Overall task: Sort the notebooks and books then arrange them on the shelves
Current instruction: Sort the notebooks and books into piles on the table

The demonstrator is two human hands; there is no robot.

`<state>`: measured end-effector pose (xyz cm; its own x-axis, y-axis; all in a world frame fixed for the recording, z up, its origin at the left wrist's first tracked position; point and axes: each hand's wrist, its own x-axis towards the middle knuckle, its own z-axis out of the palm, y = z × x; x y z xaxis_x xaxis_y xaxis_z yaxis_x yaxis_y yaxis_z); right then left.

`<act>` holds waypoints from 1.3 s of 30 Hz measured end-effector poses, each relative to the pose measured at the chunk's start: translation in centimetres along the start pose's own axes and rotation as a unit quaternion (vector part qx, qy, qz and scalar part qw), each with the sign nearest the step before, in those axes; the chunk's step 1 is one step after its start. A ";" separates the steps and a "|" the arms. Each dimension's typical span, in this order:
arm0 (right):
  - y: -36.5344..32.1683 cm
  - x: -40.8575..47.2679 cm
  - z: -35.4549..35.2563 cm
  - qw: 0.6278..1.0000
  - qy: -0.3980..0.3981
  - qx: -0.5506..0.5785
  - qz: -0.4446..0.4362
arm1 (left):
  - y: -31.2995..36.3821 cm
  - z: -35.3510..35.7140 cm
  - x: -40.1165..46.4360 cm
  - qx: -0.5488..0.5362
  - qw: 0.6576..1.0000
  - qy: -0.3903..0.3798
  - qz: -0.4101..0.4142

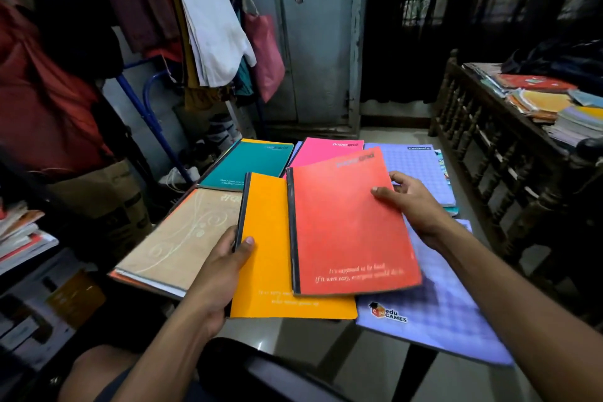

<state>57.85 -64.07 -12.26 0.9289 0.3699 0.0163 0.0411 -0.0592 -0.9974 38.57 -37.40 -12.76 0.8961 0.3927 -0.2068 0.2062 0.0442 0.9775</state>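
At the centre of the frame the left hand (225, 266) grips the black-taped spine edge of a bright orange soft-cover notebook (277, 258), thumb on the cover and fingers curled beneath, while the right hand (411, 202) pinches the right edge of a red soft-cover notebook (349, 225) that overlaps the orange one. Around them lie a beige patterned book (182, 238) at left, a teal notebook (251, 163) and a pink notebook (321, 152) above, and lilac checked notebooks (437, 313) at lower right, and more books are stacked on a dark wooden shelf (483, 140) at the right edge.
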 end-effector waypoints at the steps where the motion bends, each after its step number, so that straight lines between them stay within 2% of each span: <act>1: -0.1 0.2 0.0 1.000 0.003 -0.001 -0.013 | -0.1 -0.2 0.0 0.000 1.000 0.002 0.008; 4: -0.8 0.5 -0.1 0.994 0.018 0.111 -0.018 | -0.2 -0.8 -0.2 -0.004 1.000 0.005 0.015; 8: -2.5 0.9 -1.9 0.967 0.087 0.238 -0.019 | 0.1 -1.2 0.4 0.019 0.999 0.034 0.015; 13: -3.1 1.7 -5.7 0.955 0.155 0.247 -0.053 | -0.1 -1.5 0.8 0.050 0.997 0.029 0.045; 16: -2.4 1.9 -7.6 0.948 0.197 0.246 -0.044 | 0.0 -1.9 0.6 0.029 0.997 0.025 0.061; 19: -1.4 1.9 -8.7 0.951 0.202 0.232 -0.025 | 0.0 -2.4 0.4 0.001 0.998 0.028 0.061; 23: -0.3 0.6 -7.4 0.960 0.132 0.245 0.027 | 0.5 -2.6 0.8 0.012 0.997 0.020 0.080; 28: 0.7 -1.1 -5.4 0.963 0.049 0.252 0.079 | 0.7 -2.7 1.0 -0.038 0.994 0.058 0.083; 32: 1.7 -1.1 -2.7 0.959 -0.052 0.268 0.075 | 0.7 -2.7 0.9 -0.065 0.994 0.055 0.061; 39: 0.8 -0.3 1.4 0.954 -0.162 0.243 0.067 | 1.1 -0.5 0.6 -0.054 0.998 0.028 0.028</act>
<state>57.11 -62.89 -13.12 0.7485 0.6606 -0.0586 -0.3187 0.2807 -0.9053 39.12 -36.68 -11.77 0.8807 0.4483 -0.1527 0.1110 0.1180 0.9868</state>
